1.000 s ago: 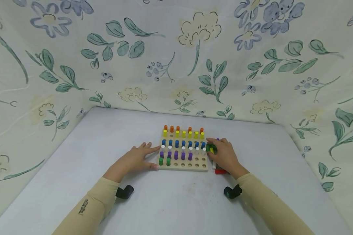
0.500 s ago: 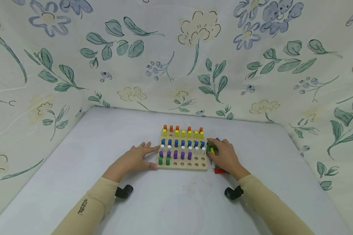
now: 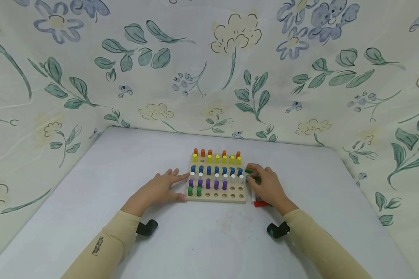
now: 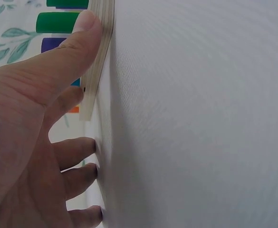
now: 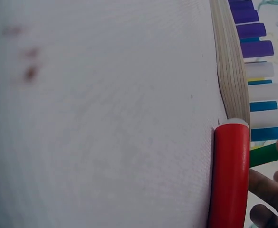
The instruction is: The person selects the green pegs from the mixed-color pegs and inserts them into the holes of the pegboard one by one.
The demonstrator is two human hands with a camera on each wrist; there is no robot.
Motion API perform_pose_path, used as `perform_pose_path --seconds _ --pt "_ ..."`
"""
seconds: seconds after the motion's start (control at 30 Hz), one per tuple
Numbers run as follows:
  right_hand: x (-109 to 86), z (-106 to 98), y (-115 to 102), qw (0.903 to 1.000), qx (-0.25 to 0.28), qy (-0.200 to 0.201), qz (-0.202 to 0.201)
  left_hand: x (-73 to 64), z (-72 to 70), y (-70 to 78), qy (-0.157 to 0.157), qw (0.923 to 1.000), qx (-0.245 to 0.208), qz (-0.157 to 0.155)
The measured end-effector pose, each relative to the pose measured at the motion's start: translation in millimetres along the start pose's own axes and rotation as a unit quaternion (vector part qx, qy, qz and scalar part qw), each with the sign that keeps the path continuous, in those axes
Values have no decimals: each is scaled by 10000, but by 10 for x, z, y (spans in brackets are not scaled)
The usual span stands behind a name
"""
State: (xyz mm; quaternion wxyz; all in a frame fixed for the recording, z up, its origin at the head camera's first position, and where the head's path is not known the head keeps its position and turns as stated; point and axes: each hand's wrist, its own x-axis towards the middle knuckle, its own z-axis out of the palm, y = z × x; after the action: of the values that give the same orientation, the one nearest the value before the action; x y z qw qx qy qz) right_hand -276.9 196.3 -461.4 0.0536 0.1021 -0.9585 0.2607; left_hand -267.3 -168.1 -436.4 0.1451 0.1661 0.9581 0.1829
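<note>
A wooden pegboard (image 3: 216, 200) stands mid-table, with rows of orange, yellow, blue, white, purple and green pegs upright in its holes. At its left side rests my left hand (image 3: 159, 188), fingers spread. The thumb (image 4: 74, 54) presses the board's near left corner, and the index fingertip touches its edge. To the right of the board, my right hand (image 3: 267, 186) is bent over a small pile of loose pegs. Its thumb and index finger pinch a green peg (image 5: 264, 155); the palm hides part of the pile.
A red peg (image 5: 230, 175) lies nearest in the pile, beside a white peg (image 3: 253, 195). Several holes in the front right of the board (image 3: 232, 201) hold no pegs. Black wrist cameras (image 3: 278, 230) hang under both sleeves. A floral cloth (image 3: 195, 77) backs the table.
The right hand's fingers have shifted over the pile; the thumb now covers the yellow peg seen before, and a green peg end shows by the index finger. The left hand stays put.
</note>
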Motion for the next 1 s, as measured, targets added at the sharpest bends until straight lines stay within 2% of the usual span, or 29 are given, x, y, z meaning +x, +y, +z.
perform_pose_path --seconds 0.37,0.77,1.0 --pt "4 7 11 9996 215 120 162 -25 -26 39 -19 10000 -36 0" --pt "-7 26 9 9995 281 147 91 -25 -18 24 12 10000 -57 8" --pt "-14 -1 -32 9996 227 158 -103 -20 -14 18 8 10000 -44 10"
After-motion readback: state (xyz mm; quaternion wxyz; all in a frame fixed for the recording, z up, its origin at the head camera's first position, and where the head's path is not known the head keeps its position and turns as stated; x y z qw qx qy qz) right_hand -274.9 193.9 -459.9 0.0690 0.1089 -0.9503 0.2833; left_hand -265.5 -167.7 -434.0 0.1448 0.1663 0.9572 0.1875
